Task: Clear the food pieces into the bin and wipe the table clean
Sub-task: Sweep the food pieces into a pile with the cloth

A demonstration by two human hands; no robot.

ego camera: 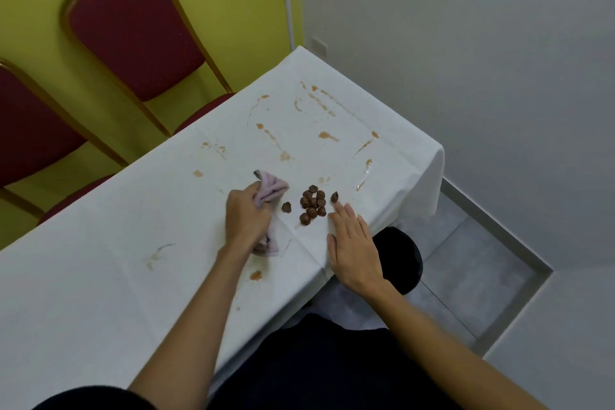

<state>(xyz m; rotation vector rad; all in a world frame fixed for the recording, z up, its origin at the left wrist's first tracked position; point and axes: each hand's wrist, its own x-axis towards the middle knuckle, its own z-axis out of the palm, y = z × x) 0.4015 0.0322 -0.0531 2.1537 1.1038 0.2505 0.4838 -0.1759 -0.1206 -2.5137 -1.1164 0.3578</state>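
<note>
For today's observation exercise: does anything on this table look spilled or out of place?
Yes. Brown sauce-like stains streak the white tablecloth, mostly at its far end, and a pile of brown food pieces lies near the edge by the right hand.

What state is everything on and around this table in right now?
Left hand: grips the cloth.
Right hand: flat on the table, fingers straight.
Cloth: bunched, on the table.
Food pieces: clustered near the edge, uncleared.
Table: smeared with brown stains.
Bin: below the edge, partly hidden.
</note>
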